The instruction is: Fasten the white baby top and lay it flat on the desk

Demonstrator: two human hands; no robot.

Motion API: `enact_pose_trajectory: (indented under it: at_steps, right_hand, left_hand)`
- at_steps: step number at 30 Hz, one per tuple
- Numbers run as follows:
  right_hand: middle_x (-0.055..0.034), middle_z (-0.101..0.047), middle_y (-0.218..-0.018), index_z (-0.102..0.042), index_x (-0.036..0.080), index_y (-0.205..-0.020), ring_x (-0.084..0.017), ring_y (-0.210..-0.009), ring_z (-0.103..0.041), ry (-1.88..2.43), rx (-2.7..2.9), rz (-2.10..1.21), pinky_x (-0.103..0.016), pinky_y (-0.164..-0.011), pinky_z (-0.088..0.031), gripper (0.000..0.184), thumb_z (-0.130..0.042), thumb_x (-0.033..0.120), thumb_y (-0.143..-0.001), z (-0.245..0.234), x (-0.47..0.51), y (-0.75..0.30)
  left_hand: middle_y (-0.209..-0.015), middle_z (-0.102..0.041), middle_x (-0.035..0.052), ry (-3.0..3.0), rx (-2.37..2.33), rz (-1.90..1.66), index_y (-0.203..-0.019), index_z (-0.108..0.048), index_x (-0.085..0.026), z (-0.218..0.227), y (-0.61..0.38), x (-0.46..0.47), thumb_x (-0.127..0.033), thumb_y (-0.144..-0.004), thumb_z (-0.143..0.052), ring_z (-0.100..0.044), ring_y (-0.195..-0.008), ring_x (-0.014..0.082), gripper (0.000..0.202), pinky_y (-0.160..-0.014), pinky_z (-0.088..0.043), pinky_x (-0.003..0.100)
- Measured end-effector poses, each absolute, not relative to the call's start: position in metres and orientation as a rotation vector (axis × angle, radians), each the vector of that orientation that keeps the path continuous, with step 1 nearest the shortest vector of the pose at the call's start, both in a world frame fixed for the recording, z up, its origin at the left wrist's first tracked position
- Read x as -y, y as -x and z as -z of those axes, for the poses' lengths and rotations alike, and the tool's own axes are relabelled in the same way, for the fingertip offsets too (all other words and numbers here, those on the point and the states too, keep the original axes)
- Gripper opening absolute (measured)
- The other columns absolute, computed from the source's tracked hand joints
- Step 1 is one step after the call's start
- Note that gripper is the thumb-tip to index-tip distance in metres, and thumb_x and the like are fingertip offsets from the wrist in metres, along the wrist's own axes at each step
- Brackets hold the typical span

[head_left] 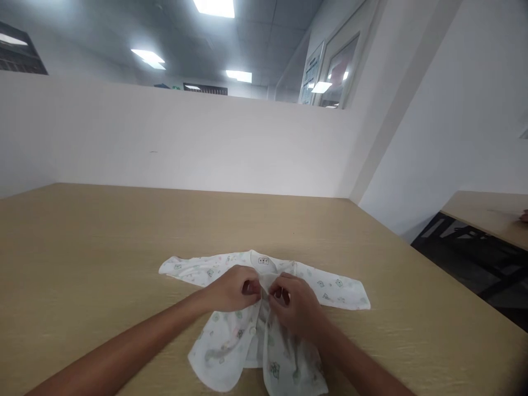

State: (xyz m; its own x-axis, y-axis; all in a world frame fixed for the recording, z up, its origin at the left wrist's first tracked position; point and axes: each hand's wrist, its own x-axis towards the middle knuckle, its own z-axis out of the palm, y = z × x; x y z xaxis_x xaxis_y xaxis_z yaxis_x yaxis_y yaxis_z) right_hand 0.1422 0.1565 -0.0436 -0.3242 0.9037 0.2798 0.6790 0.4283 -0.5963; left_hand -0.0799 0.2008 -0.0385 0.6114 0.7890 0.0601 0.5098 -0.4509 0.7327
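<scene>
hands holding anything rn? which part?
Both. Left hand and right hand pinch the baby shirt at its front opening, just below the collar, one on each edge.

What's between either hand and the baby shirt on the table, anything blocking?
Nothing visible. The left hand and right hand are both already on the baby shirt, pinching its front opening just below the collar. The shirt lies flat on the wooden table, sleeves spread to both sides, with nothing else near it.
</scene>
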Motion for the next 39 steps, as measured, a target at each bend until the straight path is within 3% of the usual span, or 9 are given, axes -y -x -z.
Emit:
enact_pose_trajectory:
  at_steps: [5,12,16,21,35,39]
  right_hand:
    - [0.0002,-0.064,-0.08,-0.067,0.018,-0.084,-0.012,-0.069,-0.056,1.107,1.968,-0.695,-0.024,-0.063,-0.04,0.008,-0.061,0.017,-0.09,0.053,-0.162,-0.138]
    - [-0.0003,-0.07,-0.085,-0.072,0.02,-0.091,-0.015,-0.075,-0.06,1.07,1.912,-0.8,-0.026,-0.068,-0.044,0.019,-0.059,0.03,-0.1,0.06,-0.166,-0.137]
    - [-0.0005,-0.072,-0.092,-0.073,0.021,-0.096,-0.015,-0.081,-0.064,1.037,1.891,-0.812,-0.027,-0.073,-0.048,0.012,-0.065,0.029,-0.097,0.06,-0.168,-0.139]
    - [0.0001,-0.07,-0.086,-0.071,0.02,-0.091,-0.014,-0.076,-0.062,1.058,1.876,-0.788,-0.026,-0.071,-0.048,0.007,-0.071,0.027,-0.092,0.06,-0.168,-0.137]
    - [-0.002,-0.069,-0.085,-0.068,0.019,-0.088,-0.015,-0.074,-0.06,1.103,1.887,-0.759,-0.025,-0.067,-0.047,0.011,-0.071,0.029,-0.09,0.062,-0.167,-0.136]
    - [-0.0021,-0.069,-0.082,-0.068,0.018,-0.084,-0.015,-0.072,-0.06,1.108,1.917,-0.707,-0.025,-0.067,-0.045,0.017,-0.071,0.032,-0.092,0.066,-0.167,-0.136]
  left_hand:
    - [-0.071,-0.056,-0.0027,-1.784,-0.975,-0.476,-0.08,-0.066,-0.016,0.035,0.081,-0.204,-0.03,-0.083,-0.066,-0.048,-0.065,0.0105,0.014,-0.056,-0.033,0.023]
    - [-0.071,-0.056,-0.0014,-1.539,-0.835,-0.438,-0.078,-0.066,-0.015,0.032,0.082,-0.206,-0.026,-0.081,-0.065,-0.051,-0.062,0.0097,0.012,-0.055,-0.035,0.021]
    - [-0.072,-0.057,-0.0005,-1.469,-0.819,-0.454,-0.08,-0.066,-0.014,0.035,0.082,-0.208,-0.026,-0.08,-0.067,-0.053,-0.063,0.0095,0.012,-0.056,-0.036,0.021]
    - [-0.077,-0.062,0.0013,-1.411,-0.813,-0.463,-0.085,-0.069,-0.013,0.041,0.083,-0.211,-0.028,-0.078,-0.072,-0.055,-0.065,0.0096,0.016,-0.06,-0.04,0.021]
    - [-0.079,-0.066,0.0025,-1.387,-0.799,-0.489,-0.086,-0.071,-0.013,0.04,0.083,-0.21,-0.043,-0.079,-0.082,-0.06,-0.067,0.0108,0.033,-0.065,-0.048,0.023]
    - [-0.081,-0.068,0.0033,-1.365,-0.832,-0.493,-0.085,-0.07,-0.013,0.044,0.081,-0.21,-0.045,-0.072,-0.091,-0.063,-0.069,0.012,0.041,-0.066,-0.05,0.024]
